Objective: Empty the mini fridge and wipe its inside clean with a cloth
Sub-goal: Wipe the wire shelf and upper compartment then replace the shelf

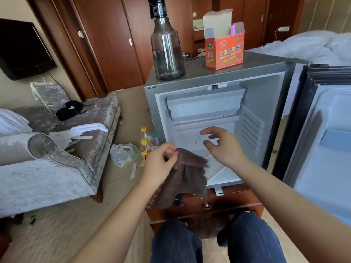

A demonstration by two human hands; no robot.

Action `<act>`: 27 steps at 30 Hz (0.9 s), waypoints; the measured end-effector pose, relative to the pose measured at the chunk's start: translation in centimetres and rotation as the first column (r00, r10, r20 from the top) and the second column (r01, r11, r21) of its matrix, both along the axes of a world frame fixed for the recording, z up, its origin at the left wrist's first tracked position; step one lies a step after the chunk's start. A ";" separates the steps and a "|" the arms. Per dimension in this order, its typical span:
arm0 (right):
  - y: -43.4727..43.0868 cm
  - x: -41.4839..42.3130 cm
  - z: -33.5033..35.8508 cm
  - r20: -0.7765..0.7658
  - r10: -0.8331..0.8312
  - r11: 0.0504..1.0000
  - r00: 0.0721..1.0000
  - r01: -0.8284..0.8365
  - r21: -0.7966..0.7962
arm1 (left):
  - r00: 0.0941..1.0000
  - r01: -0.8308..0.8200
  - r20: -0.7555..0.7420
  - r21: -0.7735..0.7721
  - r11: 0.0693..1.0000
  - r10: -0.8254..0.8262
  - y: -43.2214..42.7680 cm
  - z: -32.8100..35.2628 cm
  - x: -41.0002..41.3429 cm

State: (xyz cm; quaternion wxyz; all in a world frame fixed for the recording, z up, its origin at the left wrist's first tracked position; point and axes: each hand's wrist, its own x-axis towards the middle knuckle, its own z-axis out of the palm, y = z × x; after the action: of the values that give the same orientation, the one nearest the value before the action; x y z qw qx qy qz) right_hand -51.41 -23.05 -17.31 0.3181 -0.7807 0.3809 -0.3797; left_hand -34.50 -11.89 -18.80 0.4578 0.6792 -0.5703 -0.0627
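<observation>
The grey mini fridge (191, 80) stands on a low wooden cabinet with its door (322, 133) swung open to the right. Its white inside shows no items, only a freezer box at the top and a wire shelf (216, 168) low down. My left hand (161, 162) pinches a brown cloth (188, 177) that hangs in front of the fridge's lower left corner. My right hand (222, 147) hovers at the fridge opening with its fingers loosely spread, holding nothing, just right of the cloth.
A clear spray bottle (167, 48) and an open orange carton (224, 48) stand on the fridge top. Several bottles (146, 145) and a plastic bag (123, 153) sit on the carpet left of the fridge. A grey sofa (57, 162) is at left, a bed (313, 46) behind.
</observation>
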 end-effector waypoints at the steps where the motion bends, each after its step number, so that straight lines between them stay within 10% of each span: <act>1: 0.2 0.2 -0.2 0.020 0.032 0.999 0.999 -0.032 -0.001 | 0.999 0.012 0.044 0.005 1.000 -0.012 -0.2 0.3 -0.1; 12: 0.6 2.1 -1.3 0.137 0.357 0.908 0.924 -0.377 0.182 | 0.983 0.024 0.181 -0.109 0.994 -0.004 -1.5 3.1 0.4; 17: -1.0 3.9 -1.9 0.189 0.190 0.947 0.963 -0.230 0.223 | 0.864 0.001 0.490 -0.228 0.974 0.115 -1.6 5.1 3.2; 21: -3.9 6.8 -1.8 0.288 -0.045 0.959 0.956 -0.040 0.282 | 0.824 -0.115 0.439 -0.490 0.864 0.358 -3.3 8.1 4.7; 27: -8.5 12.6 0.3 0.416 -0.195 0.943 0.888 0.053 0.329 | 0.779 0.048 0.553 -0.524 0.850 0.297 -9.0 8.5 6.2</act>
State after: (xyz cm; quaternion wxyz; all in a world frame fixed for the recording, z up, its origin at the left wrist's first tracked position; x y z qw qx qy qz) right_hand -38.77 -31.60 -16.97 0.4890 -0.5880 0.4030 -0.5028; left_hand -28.31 -20.88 -10.27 0.4128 0.5532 -0.6351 0.3468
